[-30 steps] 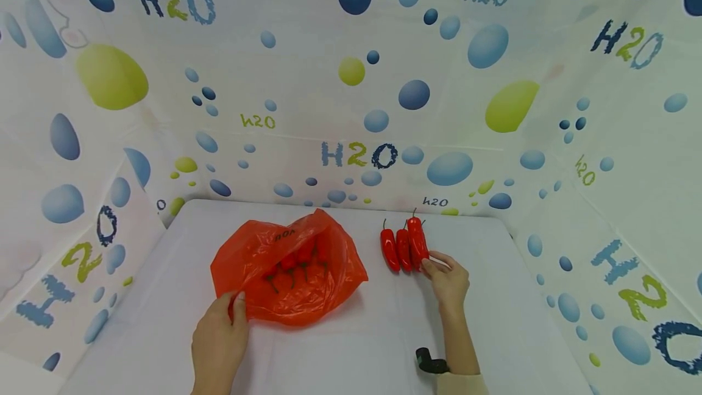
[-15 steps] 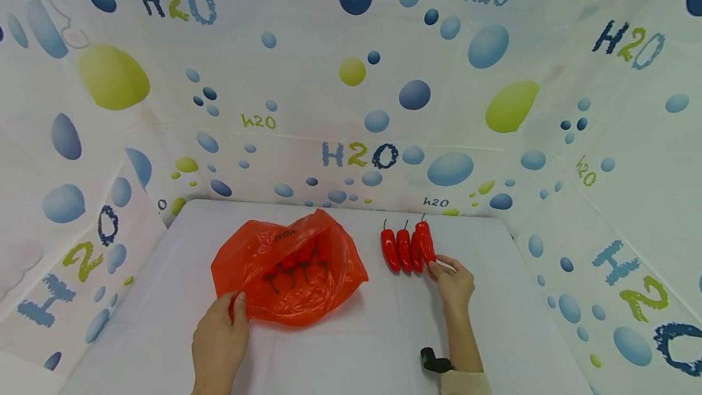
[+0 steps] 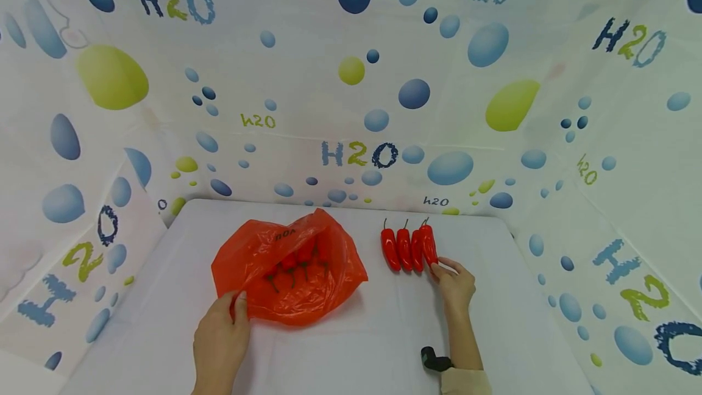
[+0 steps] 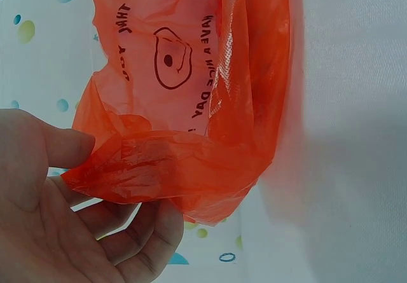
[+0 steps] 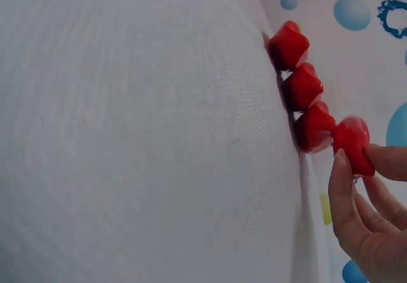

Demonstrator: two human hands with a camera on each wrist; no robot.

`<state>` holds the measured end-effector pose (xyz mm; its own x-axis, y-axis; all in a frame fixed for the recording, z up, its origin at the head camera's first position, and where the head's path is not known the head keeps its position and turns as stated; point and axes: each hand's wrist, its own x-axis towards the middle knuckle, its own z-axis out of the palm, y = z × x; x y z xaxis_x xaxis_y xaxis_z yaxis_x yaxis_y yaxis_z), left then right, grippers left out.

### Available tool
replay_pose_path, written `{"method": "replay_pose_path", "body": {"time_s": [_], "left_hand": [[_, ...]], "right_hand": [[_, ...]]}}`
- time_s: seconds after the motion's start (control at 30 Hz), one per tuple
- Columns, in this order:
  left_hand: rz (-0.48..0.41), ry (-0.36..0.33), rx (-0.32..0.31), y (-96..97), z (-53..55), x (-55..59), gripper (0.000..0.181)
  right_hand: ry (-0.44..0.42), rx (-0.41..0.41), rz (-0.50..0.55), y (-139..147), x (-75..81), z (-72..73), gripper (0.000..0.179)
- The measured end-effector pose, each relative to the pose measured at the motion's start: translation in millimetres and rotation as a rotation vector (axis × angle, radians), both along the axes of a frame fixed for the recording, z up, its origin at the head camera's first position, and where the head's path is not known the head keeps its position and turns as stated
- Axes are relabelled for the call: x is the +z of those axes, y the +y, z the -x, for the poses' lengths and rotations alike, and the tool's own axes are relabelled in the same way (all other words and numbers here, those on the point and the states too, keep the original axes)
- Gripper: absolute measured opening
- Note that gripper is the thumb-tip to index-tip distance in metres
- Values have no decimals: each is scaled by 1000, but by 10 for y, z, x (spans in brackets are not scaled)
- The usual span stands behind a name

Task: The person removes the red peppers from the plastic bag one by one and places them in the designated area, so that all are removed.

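My left hand (image 3: 220, 337) pinches the near left rim of a red plastic bag (image 3: 241, 261), holding its mouth open. Inside the bag lie several red chili peppers (image 3: 304, 253) with green stems. In the left wrist view the bag (image 4: 165, 168) hangs between thumb and fingers, with printed lettering on its wall. My right hand (image 3: 455, 288) pinches the lower tip of a red chili pepper (image 3: 428, 245), at the right end of a row. To its left three more chili peppers (image 3: 403, 250) lie side by side. In the right wrist view the held pepper (image 5: 351, 144) sits slightly raised from the row.
A white-covered table (image 3: 373, 346) spreads beneath everything. Behind it and at both sides hang white sheets (image 3: 307, 78) printed with blue and green spots. A small black device (image 3: 435, 359) sits at my right wrist beside the sleeve (image 3: 466, 381).
My right hand has moved slightly right and lowered the held chili pepper beside the row, uncovering the third pepper. The left hand and the bag stay where they were.
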<state>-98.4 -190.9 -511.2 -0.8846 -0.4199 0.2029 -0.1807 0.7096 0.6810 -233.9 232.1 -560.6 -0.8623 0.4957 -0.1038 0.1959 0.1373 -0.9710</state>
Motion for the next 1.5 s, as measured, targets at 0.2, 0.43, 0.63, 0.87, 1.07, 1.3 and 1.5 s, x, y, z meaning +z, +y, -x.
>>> {"method": "replay_pose_path", "body": {"time_s": [0.2, 0.43, 0.63, 0.87, 1.07, 1.3, 1.5], "left_hand": [[-6, -9, -2, 1, -6, 3, 36], [-1, 0, 0, 4, -4, -1, 35], [-2, 6, 3, 0, -18, -8, 35], [-6, 5, 14, -19, -37, -16, 35], [-1, -7, 11, -29, -42, -11, 36], [0, -32, -1, -33, -46, 4, 37], [3, -30, -5, -29, -59, 25, 36]], "right_hand": [[-2, -12, -8, 14, -38, 25, 29], [-8, -18, 46, 31, -58, 34, 30], [-16, -17, 100, 48, -64, 29, 32], [-30, -7, 68, 45, -73, 40, 32], [-41, 23, -54, 78, -100, 32, 34], [-79, 51, -171, 127, -148, 23, 35], [-105, 91, -192, 148, -107, -6, 42]]}}
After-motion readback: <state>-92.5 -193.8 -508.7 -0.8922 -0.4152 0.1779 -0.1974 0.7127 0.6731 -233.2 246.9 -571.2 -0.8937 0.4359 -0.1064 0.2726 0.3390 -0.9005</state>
